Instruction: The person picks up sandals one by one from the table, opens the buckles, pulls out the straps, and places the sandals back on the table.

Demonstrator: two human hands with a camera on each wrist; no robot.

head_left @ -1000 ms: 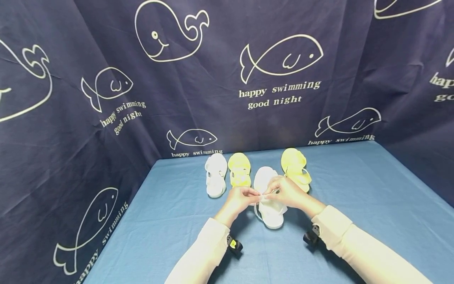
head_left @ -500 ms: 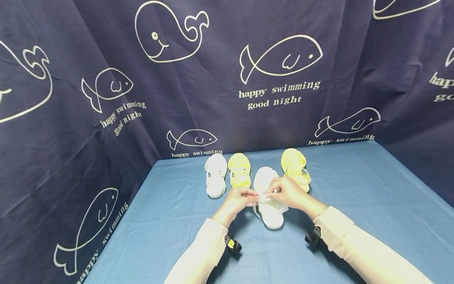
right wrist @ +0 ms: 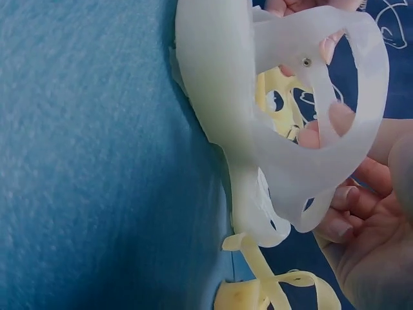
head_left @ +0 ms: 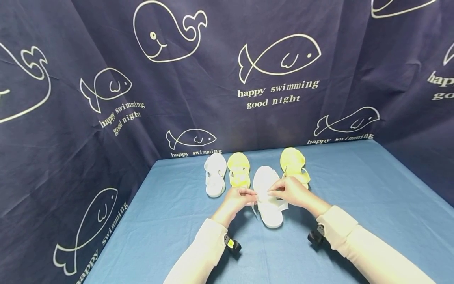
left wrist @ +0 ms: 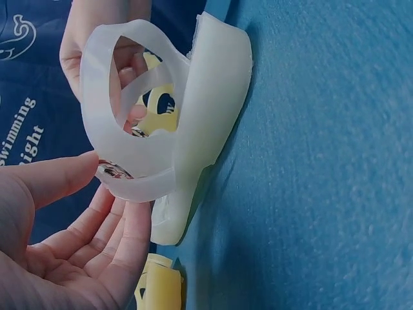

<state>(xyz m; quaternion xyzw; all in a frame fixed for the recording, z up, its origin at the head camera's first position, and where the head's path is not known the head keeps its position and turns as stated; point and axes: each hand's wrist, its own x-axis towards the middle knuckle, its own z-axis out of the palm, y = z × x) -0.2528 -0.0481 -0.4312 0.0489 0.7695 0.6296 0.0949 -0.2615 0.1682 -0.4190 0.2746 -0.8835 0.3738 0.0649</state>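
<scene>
A translucent white sandal stands upright on the blue cloth, its toe pointing away from me. My left hand holds its left side; in the left wrist view, the thumb and fingers of that hand pinch the wide strap. On the other side, my right hand has its thumb and forefinger on a narrow inner strap, as the right wrist view shows. A small metal snap sits on a strap there. In the head view a gap separates the fingertips of both hands.
Another white sandal and a yellow sandal stand side by side behind my left hand. A second yellow sandal lies behind my right hand. Dark blue curtains with fish prints rise behind the blue cloth.
My hands' fingertips, which met over the white sandal, have drawn apart; the right hand shifted slightly right. The other sandals stay where they were.
</scene>
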